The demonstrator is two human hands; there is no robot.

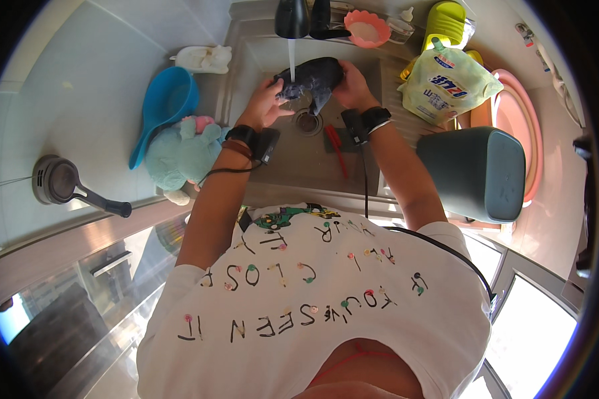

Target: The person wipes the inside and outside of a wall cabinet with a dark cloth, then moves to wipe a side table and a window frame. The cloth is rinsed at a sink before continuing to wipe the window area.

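Note:
Both my hands hold a dark wet cloth item (312,80) over the sink basin (299,174), under the water running from a black faucet (292,20). My left hand (267,103) grips its left end, with some fingers spread below it. My right hand (352,85) is closed on its right end, the fingertips partly hidden behind the cloth. Below the cloth is the round drain (308,122). A red-handled brush (335,142) lies on the basin floor, beside a dark flat piece (347,142) partly under my right wrist.
Left of the basin are a blue plastic dipper (169,97), a light-blue plush toy (179,154) and a white dish (203,59). On the right stand a green detergent pouch (447,87), a dark green bin (471,172) and pink basins (526,129). A pink scalloped bowl (367,30) sits behind.

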